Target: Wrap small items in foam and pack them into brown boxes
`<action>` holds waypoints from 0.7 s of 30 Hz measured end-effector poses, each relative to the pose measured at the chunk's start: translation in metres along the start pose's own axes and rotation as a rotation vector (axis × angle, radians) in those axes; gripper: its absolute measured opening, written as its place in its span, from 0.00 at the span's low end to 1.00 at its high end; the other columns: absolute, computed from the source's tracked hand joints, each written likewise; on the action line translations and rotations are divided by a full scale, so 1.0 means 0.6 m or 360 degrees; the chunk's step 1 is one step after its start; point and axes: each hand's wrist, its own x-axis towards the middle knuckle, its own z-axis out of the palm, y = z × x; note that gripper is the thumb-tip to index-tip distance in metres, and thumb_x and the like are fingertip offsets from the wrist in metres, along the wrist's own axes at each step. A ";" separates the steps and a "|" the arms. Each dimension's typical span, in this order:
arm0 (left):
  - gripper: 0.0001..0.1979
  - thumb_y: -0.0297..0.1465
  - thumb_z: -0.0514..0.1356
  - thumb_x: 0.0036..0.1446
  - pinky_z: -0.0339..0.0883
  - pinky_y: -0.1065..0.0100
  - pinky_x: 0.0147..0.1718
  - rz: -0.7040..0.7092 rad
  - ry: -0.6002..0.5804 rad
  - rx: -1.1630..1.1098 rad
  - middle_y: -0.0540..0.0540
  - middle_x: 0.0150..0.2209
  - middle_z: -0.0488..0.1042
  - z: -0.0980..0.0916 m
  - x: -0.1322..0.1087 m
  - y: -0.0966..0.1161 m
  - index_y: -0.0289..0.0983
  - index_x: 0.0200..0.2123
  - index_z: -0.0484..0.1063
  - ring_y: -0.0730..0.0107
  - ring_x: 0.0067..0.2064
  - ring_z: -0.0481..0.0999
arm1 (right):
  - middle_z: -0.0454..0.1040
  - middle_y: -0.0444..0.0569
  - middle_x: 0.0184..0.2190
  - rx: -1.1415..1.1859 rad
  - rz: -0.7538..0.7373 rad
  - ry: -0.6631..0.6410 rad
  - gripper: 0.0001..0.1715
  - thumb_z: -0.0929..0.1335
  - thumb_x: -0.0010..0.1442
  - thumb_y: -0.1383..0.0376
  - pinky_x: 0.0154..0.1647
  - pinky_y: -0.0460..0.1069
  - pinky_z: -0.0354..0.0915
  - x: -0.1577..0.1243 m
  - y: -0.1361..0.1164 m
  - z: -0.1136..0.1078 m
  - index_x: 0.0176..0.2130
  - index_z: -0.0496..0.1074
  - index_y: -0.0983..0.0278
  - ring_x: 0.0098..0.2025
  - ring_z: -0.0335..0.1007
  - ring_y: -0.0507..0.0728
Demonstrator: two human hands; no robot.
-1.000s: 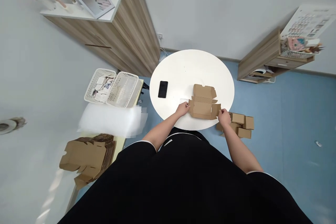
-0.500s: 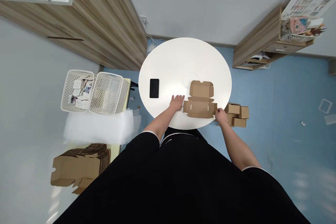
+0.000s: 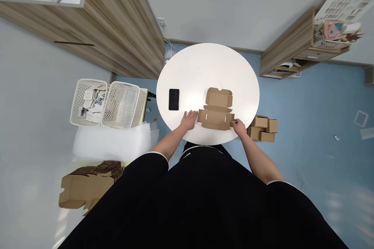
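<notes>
the left hand lies open, fingers spread, at the end of a flat kraft cardboard box blank on the white round table. it looks light and stiff, hinging at its creases, so edges suit holding. the right hand curls narrowly at the far end, grip unclear.

And here the left hand is seen spread flat at eleven o'clock, while the right hand is held curled at one o'clock!
</notes>
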 end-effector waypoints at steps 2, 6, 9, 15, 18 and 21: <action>0.52 0.36 0.61 0.57 0.28 0.41 0.72 -0.0031 0.0006 -0.0053 0.34 0.77 0.43 -0.005 0.004 0.002 0.33 0.78 0.37 0.44 0.77 0.40 | 0.77 0.53 0.56 0.0042 0.0065 0.0004 0.24 0.65 0.67 0.51 0.54 0.58 0.67 -0.001 0.000 0.003 0.58 0.71 0.56 0.55 0.74 0.65; 0.55 0.46 0.64 0.57 0.29 0.44 0.73 -0.0027 0.0168 -0.0145 0.37 0.78 0.37 -0.019 0.003 0.023 0.37 0.78 0.37 0.43 0.78 0.37 | 0.71 0.57 0.63 0.0164 0.0035 0.0127 0.35 0.63 0.67 0.49 0.59 0.58 0.66 0.004 0.005 0.011 0.68 0.62 0.59 0.61 0.70 0.66; 0.52 0.43 0.65 0.59 0.39 0.44 0.73 -0.0023 0.0277 -0.0195 0.36 0.78 0.39 -0.009 -0.019 0.059 0.39 0.78 0.42 0.42 0.77 0.42 | 0.65 0.59 0.68 0.0172 -0.0196 0.0232 0.38 0.62 0.67 0.51 0.66 0.58 0.61 0.032 -0.011 0.009 0.70 0.60 0.63 0.67 0.63 0.66; 0.49 0.37 0.66 0.62 0.63 0.48 0.63 -0.0519 0.0365 -0.0557 0.31 0.75 0.48 0.039 -0.056 0.133 0.41 0.77 0.41 0.47 0.68 0.65 | 0.71 0.60 0.63 0.0325 -0.0190 0.0183 0.37 0.65 0.67 0.49 0.63 0.56 0.64 0.166 -0.109 -0.025 0.68 0.61 0.63 0.63 0.69 0.64; 0.50 0.36 0.69 0.60 0.66 0.52 0.62 -0.0553 0.0264 -0.0581 0.29 0.74 0.47 0.042 -0.043 0.147 0.39 0.76 0.43 0.47 0.67 0.65 | 0.79 0.62 0.51 0.0388 -0.0029 0.0068 0.29 0.71 0.63 0.54 0.53 0.54 0.70 0.225 -0.142 -0.028 0.58 0.71 0.68 0.53 0.76 0.64; 0.51 0.37 0.71 0.59 0.69 0.54 0.59 -0.0553 0.0206 -0.0518 0.29 0.74 0.48 0.034 -0.021 0.151 0.40 0.77 0.45 0.44 0.64 0.69 | 0.81 0.59 0.41 0.0556 -0.0021 -0.0101 0.15 0.74 0.60 0.62 0.43 0.51 0.73 0.243 -0.148 -0.019 0.44 0.76 0.68 0.41 0.79 0.60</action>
